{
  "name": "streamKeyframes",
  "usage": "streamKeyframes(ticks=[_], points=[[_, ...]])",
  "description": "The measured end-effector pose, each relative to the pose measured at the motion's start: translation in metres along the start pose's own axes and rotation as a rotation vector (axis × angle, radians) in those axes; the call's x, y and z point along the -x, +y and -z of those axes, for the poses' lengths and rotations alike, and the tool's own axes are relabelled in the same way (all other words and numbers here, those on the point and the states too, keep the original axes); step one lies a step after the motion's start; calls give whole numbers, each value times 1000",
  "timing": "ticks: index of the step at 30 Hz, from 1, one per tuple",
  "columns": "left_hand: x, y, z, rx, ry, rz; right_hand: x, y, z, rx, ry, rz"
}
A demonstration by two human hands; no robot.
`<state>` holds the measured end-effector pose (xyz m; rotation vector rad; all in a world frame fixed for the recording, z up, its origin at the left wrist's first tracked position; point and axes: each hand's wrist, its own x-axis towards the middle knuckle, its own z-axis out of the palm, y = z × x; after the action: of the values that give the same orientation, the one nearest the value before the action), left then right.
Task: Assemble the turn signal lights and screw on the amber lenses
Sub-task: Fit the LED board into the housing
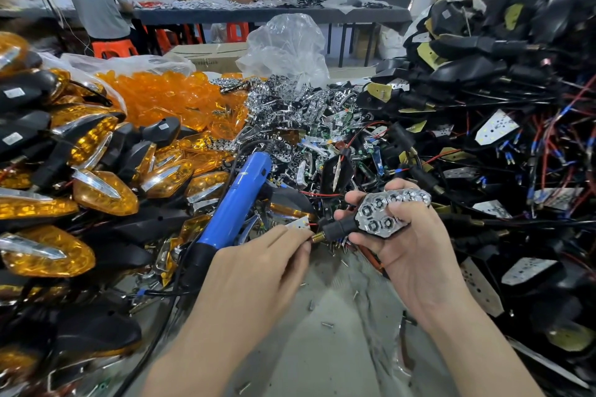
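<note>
My right hand point(404, 235) grips a black turn signal housing point(338, 229) with a chrome reflector point(387, 211) seated in it, its threaded brass stem pointing left. My left hand point(258, 264) reaches toward that stem, its fingertips pinching at the stem end beside a small white LED board point(300, 224). Loose amber lenses point(161, 97) fill a clear bag at the back left. A blue electric screwdriver point(235, 200) lies on the pile just left of my left hand.
Finished amber lights point(103, 192) are stacked at the left. Black housings with wires point(500, 90) tower on the right. Chrome reflectors point(290, 97) and small boards lie in the middle. Loose screws point(327, 325) dot the grey table. People sit at a far table point(274, 13).
</note>
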<state>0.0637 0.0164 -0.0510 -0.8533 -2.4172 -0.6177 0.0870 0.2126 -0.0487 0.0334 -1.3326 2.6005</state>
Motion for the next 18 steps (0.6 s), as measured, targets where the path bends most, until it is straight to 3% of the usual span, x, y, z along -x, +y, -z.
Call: streamKeyframes(ticks=[18], points=[[1, 3, 6, 85, -100, 53, 4, 1, -6, 24, -22, 34]])
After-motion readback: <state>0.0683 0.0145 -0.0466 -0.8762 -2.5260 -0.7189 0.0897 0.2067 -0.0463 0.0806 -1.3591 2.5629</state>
